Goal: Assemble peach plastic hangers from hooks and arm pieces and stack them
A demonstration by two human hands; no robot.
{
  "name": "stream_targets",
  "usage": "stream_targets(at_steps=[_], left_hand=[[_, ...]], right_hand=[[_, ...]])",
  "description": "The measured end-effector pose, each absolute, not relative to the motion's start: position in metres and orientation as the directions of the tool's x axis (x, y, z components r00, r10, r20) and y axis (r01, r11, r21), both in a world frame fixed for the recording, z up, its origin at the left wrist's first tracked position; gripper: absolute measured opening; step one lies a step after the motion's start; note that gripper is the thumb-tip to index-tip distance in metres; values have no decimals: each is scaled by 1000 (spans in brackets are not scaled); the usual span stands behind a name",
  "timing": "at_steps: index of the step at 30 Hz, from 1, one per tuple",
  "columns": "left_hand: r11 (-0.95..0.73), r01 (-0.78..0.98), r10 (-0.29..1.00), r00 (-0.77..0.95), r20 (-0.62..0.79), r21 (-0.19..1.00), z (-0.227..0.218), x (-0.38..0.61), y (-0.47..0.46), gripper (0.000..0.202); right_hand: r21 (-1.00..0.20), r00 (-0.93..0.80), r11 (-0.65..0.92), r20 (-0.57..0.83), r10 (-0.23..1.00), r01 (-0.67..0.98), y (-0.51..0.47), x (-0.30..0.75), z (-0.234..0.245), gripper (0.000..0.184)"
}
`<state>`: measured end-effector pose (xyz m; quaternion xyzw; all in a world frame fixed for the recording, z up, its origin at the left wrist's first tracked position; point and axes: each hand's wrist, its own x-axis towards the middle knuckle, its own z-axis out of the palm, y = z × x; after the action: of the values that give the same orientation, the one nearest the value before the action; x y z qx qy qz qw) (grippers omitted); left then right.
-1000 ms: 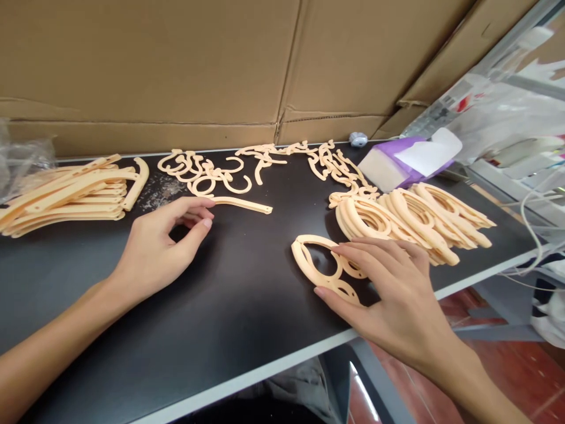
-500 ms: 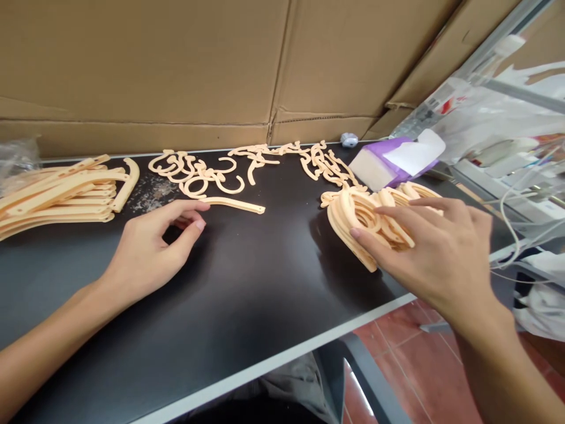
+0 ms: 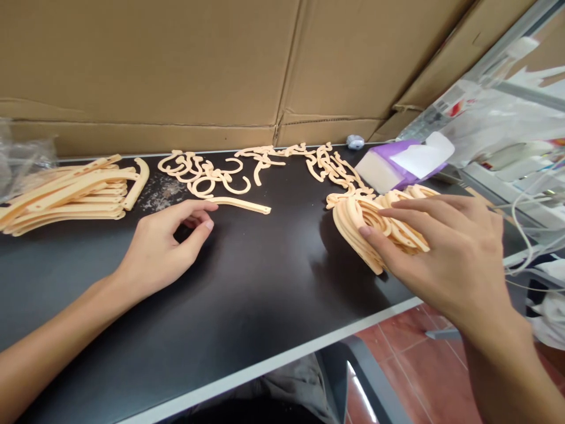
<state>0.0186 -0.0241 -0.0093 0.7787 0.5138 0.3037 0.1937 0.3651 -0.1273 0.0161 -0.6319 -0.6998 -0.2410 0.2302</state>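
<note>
My right hand (image 3: 445,253) lies splayed, fingers released, atop the stack of peach hanger pieces (image 3: 355,219) at the right of the bench (image 3: 247,282). My left hand (image 3: 161,250) rests curled, empty. Pressing evenly should stop pieces fanning.

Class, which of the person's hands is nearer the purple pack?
Right. The right hand rests on the looped pieces just before the pack; the left hand is far off to its left.

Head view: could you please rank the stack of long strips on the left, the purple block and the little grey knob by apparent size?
1. stack of long strips
2. purple block
3. grey knob, farthest back but plainly smallest
</note>
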Motion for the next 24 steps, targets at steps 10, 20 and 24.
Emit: stream_targets(at_steps=[10,20,24], left_hand=[[-465,705,880,299,369,536,-9,20,-27,31],[-448,807,844,240,480,385,-12,5,-12,25],[-523,781,813,336,476,341,-13,7,-15,28]], right_hand=[[46,-483,502,361,798,864,-73,249,29,33],[18,-470,482,252,846,876,-33,230,2,35],[-178,-442,488,245,863,854,-39,231,4,36]])
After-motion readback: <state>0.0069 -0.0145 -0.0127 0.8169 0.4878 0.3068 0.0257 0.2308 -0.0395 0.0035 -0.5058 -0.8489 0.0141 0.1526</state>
